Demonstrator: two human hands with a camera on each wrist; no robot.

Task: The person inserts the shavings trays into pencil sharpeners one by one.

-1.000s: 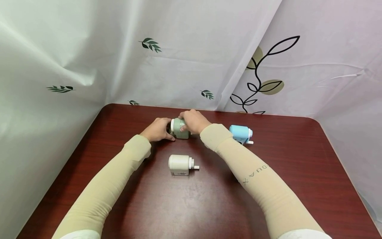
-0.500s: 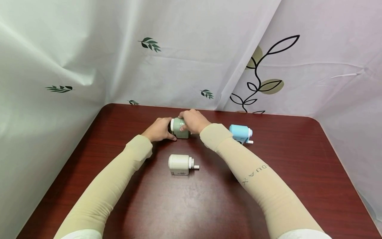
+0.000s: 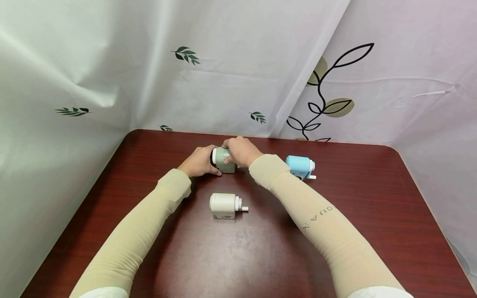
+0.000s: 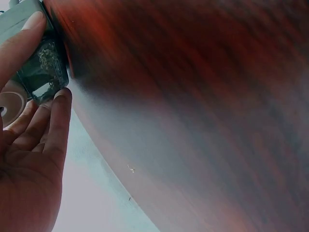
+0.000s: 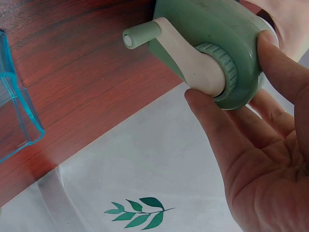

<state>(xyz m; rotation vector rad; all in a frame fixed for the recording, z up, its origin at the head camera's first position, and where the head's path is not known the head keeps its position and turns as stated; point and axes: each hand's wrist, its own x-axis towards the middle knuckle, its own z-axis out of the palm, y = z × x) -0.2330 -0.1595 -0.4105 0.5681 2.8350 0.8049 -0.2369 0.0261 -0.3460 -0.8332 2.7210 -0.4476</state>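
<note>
A green crank pencil sharpener [image 3: 225, 163] stands near the back edge of the table, between both hands. My left hand [image 3: 200, 161] holds its left end, thumb at the near side. In the left wrist view, the sharpener's clear drawer [image 4: 48, 60] shows shavings inside, between thumb and fingers. My right hand [image 3: 242, 152] grips the right part of the sharpener from above. The right wrist view shows the white crank arm [image 5: 190, 58] with its green knob; one fingertip touches near the crank's hub and the thumb lies on the body.
A cream pencil sharpener [image 3: 223, 205] with its crank to the right stands nearer on the dark red table [image 3: 238, 256]. A blue pencil sharpener [image 3: 299, 165] is to the right, beyond the right forearm. Behind the table hangs a white curtain [image 3: 223, 95] with leaf prints.
My left hand has shifted slightly right, closer around the green pencil sharpener's left end. The right hand and the other sharpeners stay about where they were.
</note>
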